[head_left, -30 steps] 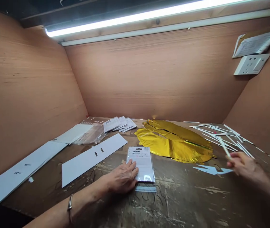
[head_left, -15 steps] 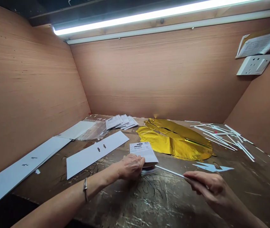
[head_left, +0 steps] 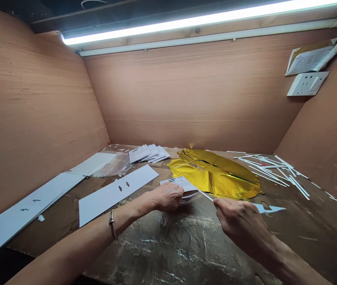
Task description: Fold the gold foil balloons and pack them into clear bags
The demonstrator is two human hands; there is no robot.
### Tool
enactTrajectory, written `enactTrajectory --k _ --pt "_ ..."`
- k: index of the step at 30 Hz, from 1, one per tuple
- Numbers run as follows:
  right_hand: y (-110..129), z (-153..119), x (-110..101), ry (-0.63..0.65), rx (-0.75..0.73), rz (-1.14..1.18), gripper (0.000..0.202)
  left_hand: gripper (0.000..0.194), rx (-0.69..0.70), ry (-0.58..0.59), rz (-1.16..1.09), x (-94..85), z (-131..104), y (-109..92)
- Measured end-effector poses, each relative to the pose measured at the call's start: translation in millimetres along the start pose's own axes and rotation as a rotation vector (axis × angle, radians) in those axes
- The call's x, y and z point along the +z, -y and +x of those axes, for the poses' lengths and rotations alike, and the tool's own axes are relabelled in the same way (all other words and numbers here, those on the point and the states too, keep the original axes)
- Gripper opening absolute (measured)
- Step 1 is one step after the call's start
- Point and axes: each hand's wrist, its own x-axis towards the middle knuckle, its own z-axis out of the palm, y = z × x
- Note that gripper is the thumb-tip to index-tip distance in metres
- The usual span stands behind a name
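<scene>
My left hand (head_left: 168,196) is closed on the near edge of a folded white printed card packet (head_left: 187,183) with a hang hole and layers underneath. My right hand (head_left: 239,217) pinches a thin white stick (head_left: 206,195). The stick's far end meets the right side of the packet; whether it goes inside, I cannot tell. Just behind the packet lies a shiny gold foil balloon (head_left: 224,180), flat on the table. A pale blue cut-out piece (head_left: 272,208) lies partly hidden behind my right hand.
Several white sticks (head_left: 271,170) lie scattered at the back right. Folded printed cards (head_left: 149,153) sit at the back, beside clear plastic bags (head_left: 116,168). Long white cards (head_left: 109,198) lie at the left. A wall socket (head_left: 307,84) is on the right.
My right hand has moved left and slightly up with the stick, shortening the visible length between hand and packet. My left hand keeps hold of the packet, which now tilts flatter.
</scene>
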Motion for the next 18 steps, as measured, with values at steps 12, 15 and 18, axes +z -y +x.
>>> enactTrajectory --k 12,15,18 --pt "15.7 5.9 10.9 0.218 0.012 -0.080 0.022 0.028 0.059 -0.065 0.179 58.2 -12.1 -13.8" --pt "13.6 -5.8 24.0 0.231 0.005 -0.066 0.022 0.029 -0.007 -0.130 0.203 70.7 -17.4 -15.1" --pt "11.9 -16.0 33.0 0.209 -0.004 -0.033 0.021 0.026 -0.004 -0.132 0.174 71.1 -15.9 -14.2"
